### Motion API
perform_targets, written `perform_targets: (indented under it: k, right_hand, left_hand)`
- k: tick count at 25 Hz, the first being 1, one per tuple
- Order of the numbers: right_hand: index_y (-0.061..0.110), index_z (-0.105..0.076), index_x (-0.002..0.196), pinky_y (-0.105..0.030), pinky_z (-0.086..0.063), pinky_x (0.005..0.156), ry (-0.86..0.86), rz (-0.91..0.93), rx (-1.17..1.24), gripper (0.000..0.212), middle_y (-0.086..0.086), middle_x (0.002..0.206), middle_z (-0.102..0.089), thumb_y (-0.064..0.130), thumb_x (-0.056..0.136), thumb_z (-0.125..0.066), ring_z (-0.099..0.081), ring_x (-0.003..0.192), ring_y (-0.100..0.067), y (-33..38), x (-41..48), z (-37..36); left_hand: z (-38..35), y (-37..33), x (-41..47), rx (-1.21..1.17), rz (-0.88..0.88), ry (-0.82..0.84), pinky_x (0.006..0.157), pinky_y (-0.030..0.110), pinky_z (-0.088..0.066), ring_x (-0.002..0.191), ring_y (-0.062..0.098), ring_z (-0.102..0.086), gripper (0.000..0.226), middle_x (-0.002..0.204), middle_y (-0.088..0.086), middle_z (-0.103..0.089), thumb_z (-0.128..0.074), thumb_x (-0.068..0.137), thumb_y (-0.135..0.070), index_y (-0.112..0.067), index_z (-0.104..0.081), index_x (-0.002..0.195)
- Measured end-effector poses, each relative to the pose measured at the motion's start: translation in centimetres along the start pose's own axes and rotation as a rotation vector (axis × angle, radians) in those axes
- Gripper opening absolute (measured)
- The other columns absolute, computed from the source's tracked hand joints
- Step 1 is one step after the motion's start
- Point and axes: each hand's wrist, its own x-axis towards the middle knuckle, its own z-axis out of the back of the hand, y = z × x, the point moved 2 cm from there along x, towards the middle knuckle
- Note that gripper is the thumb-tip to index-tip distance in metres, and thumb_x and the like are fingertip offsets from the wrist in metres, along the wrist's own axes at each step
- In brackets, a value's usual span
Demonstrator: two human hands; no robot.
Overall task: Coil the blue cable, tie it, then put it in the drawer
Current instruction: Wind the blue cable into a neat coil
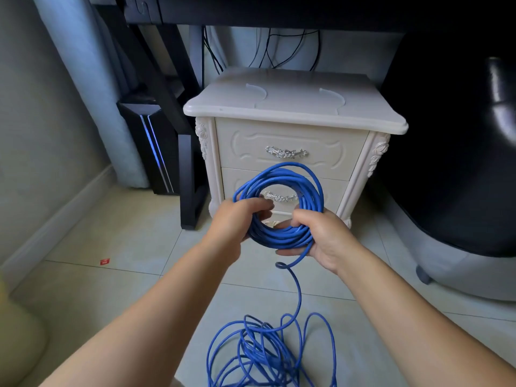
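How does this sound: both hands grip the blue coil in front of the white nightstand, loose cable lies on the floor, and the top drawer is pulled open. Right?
Not quite: the head view shows the top drawer closed. The rest holds: left hand and right hand grip the blue coil before the white nightstand, loose cable on the floor.

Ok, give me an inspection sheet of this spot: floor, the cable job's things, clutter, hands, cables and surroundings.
Surface: tiled floor, pale.
Job's things: blue cable partly coiled, held in front of the nightstand; top drawer and lower drawer shut; no tie seen.
Clutter: red scrap on the floor, left.
Grippers: left hand and right hand both grip the coil's lower half.
Cables: loose tangle of blue cable on the floor, trailing from the coil; black wires hang behind the nightstand.
Surroundings: computer tower and desk frame left; dark chair right.
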Motion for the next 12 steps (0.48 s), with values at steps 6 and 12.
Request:
perform_targets:
  k: [6, 12]
  right_hand:
    - [0.013, -0.054, 0.083, -0.049, -0.061, 0.06, 0.038, 0.067, -0.436, 0.015, -0.004, 0.06, -0.068, -0.001, 0.082, -0.061, -0.069, 0.062, -0.029, 1.2, -0.3, 1.2]
    - [0.015, -0.058, 0.089, -0.022, -0.048, 0.045, 0.019, 0.172, -0.66, 0.018, 0.002, 0.062, -0.059, 0.005, 0.077, -0.066, -0.057, 0.048, -0.011, 1.8, -1.1, 1.3]
  left_hand:
    - [0.8, -1.1, 0.6, 0.479, -0.33, 0.066, 0.078, 0.042, -0.057, 0.072, 0.02, -0.068, 0.039, 0.08, -0.001, -0.072, -0.074, 0.076, -0.007, -0.028, -0.064, 0.108]
    - [-0.2, -0.6, 0.0, 0.591, -0.359, 0.169, 0.067, 0.035, -0.06, 0.052, 0.001, -0.054, 0.015, 0.063, -0.013, -0.063, -0.068, 0.086, -0.01, -0.022, -0.067, 0.095]
